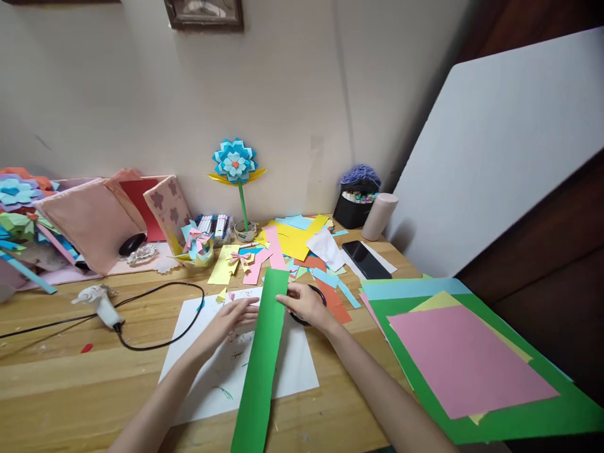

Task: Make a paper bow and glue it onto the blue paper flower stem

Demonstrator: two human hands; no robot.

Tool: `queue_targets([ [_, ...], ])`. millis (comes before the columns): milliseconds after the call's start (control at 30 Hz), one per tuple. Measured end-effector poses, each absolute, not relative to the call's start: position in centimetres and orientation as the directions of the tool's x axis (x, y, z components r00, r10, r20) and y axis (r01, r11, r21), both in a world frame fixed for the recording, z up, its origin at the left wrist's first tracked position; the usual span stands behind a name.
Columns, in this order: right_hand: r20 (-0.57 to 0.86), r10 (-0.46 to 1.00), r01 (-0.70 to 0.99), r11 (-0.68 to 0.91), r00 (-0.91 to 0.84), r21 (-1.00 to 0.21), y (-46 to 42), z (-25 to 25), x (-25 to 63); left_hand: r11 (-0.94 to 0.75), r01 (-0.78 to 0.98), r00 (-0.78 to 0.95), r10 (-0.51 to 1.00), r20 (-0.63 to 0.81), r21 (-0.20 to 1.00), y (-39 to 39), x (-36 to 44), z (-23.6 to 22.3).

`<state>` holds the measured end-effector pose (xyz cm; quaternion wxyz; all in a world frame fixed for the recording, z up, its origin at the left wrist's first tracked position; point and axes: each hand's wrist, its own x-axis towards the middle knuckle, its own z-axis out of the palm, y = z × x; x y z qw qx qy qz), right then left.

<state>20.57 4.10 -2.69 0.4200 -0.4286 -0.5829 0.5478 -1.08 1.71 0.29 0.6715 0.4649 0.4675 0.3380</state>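
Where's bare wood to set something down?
In front of the glue gun, left of the white sheet, bar a red scrap. Narrower: between sheet and paper stack, partly under the right forearm. Crowded: beyond the right hand, scraps, phone.

The head camera looks forward and down over the desk.

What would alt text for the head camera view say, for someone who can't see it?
Two bare hands, left and right, at a long green paper strip above a wooden desk, with paper scraps and a blue paper flower behind.
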Motion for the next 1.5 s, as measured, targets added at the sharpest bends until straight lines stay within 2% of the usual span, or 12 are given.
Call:
queue_targets([
  [100, 0.123, 0.955, 0.251, 0.193, -0.27, -0.949, 4.6, -2.4, 20.7, 0.274, 0.008, 0.258, 0.929, -0.267, 0.962, 3.6, 2.5, 0.4],
  [267, 0.281, 0.945, 0.485, 0.328, -0.169, -0.811, 5.1, -1.8, 22.4, 0.242, -0.009, 0.208, 0.949, -0.235, 0.97, 6.9, 5.8, -0.1],
  [367, 0.392, 0.912, 0.532, 0.394, -0.123, -0.749, 5.0, -2.2, 23.0, 0.224, -0.039, 0.187, 0.959, -0.213, 0.974, 6.9, 6.8, -1.3],
  [467, 0.467, 0.868, 0.58, 0.47, -0.168, -0.666, 4.8, -2.8, 23.2, 0.228, -0.075, 0.182, 0.96, -0.212, 0.971, 5.9, 7.2, -2.5],
  [667, 0.51, 0.808, 0.685, 0.551, -0.295, -0.476, 4.7, -3.9, 22.7, 0.255, -0.139, 0.229, 0.948, -0.219, 0.957, 5.0, 7.0, -3.5],
  [900, 0.561, 0.709, 0.73, 0.636, -0.427, -0.249, 4.7, -4.8, 21.6, 0.313, -0.316, 0.332, 0.921, -0.204, 0.896, 5.5, 5.9, -4.1],
  [1000, 0.539, 0.71, 0.725, 0.645, -0.454, -0.24, 4.6, -4.9, 21.3, 0.335, -0.341, 0.339, 0.915, -0.217, 0.878, 5.6, 5.7, -4.2],
  [1167, 0.513, 0.744, 0.712, 0.627, -0.428, -0.316, 4.6, -5.0, 21.1, 0.375, -0.392, 0.352, 0.905, -0.239, 0.84, 5.7, 5.6, -3.7],
  [1500, 0.47, 0.745, 0.718, 0.636, -0.474, -0.284, 4.5, -5.1, 21.2, 0.429, -0.401, 0.335, 0.891, -0.306, 0.81, 5.8, 5.6, -4.0],
])
